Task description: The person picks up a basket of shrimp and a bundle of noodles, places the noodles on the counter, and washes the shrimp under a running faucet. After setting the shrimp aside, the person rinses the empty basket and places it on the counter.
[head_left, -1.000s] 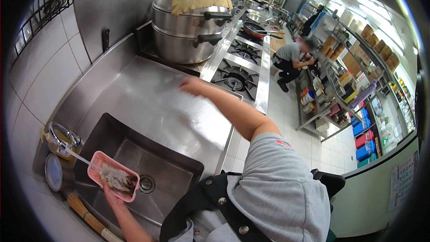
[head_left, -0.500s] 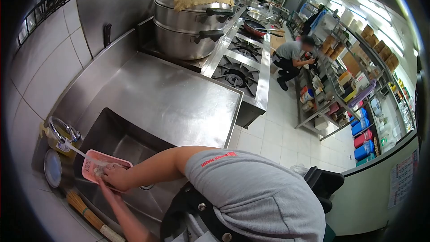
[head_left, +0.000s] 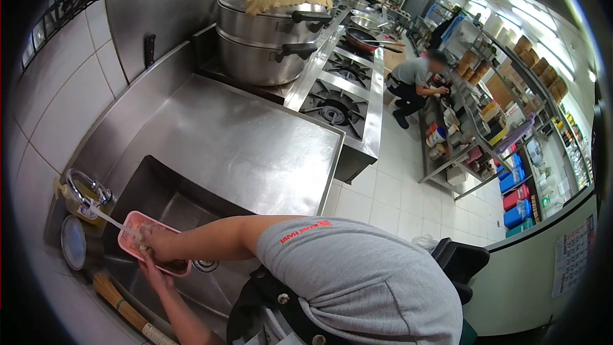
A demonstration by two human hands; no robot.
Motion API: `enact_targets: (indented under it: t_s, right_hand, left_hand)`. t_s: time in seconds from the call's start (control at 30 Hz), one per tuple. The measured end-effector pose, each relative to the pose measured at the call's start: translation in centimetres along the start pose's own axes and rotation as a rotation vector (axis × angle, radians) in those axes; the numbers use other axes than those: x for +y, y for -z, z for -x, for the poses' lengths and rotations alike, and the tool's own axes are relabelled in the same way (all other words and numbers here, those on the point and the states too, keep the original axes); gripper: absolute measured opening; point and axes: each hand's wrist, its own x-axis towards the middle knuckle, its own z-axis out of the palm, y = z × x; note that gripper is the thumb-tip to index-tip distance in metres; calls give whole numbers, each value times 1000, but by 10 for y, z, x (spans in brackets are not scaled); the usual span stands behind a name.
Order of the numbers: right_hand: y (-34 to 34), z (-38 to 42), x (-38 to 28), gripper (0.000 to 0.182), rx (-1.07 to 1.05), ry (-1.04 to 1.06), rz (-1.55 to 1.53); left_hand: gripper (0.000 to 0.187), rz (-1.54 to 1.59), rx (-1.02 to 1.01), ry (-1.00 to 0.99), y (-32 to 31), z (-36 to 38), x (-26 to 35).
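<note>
A pink plastic basket (head_left: pixel 169 223) is held over the sink (head_left: pixel 198 201), under water running from the tap (head_left: pixel 75 182). My left hand (head_left: pixel 151 271) grips the basket's near side from below, fingers closed on it. My right hand (head_left: pixel 158 243) reaches down into the basket with its fingers curled among wet, pale contents. These contents are too small and covered to name. Part of the basket's floor is hidden by my right hand and forearm.
A wooden-handled whisk brush (head_left: pixel 118 297) and a round metal container (head_left: pixel 73 243) lie left of the sink. Beyond the steel drainboard (head_left: pixel 236 147) stand a large steamer pot (head_left: pixel 265 51) and a gas stove (head_left: pixel 335 112). Another person (head_left: pixel 415 76) crouches by the shelves (head_left: pixel 476 134).
My right hand has shifted within the basket, and its contents show differently. The basket has turned slightly, baring more of its near end. The tap water keeps running.
</note>
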Motion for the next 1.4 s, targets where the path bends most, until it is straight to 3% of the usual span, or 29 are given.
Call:
enact_targets:
  t_s: [0.17, 0.23, 0.63, 0.7, 0.83, 0.97, 1.13, 1.23, 1.4]
  right_hand:
    - [20, -3, -5, 75, 2, -52, -348]
    - [25, -8, -10, 75, -9, -112, -292]
    - [8, -11, -8, 62, 6, 27, -31]
    - [-5, -27, 5, 61, 5, 26, -190]
    - [25, -7, -14, 61, 7, 29, -95]
    - [31, -7, -23, 60, 48, 38, -220]
    - [-27, -38, 3, 59, 160, 147, -416]
    - [17, -8, -20, 63, -53, -56, -689]
    - [20, -23, -16, 65, -86, -103, -468]
  left_hand:
    - [49, 71, -18, 50, 14, -12, -6]
    - [47, 78, -25, 54, 22, -16, -9]
    - [49, 34, 55, 39, 21, -14, -10]
    - [51, 46, 35, 30, 24, -15, -12]
    - [45, 51, 96, 64, 24, -12, -8]
    - [50, 97, 0, 104, 30, -20, -12]
    - [53, 217, -62, 170, 33, -25, -10]
    - [54, 289, -110, 187, 22, -11, 0]
    - [56, 188, -85, 120, 20, -11, -5]
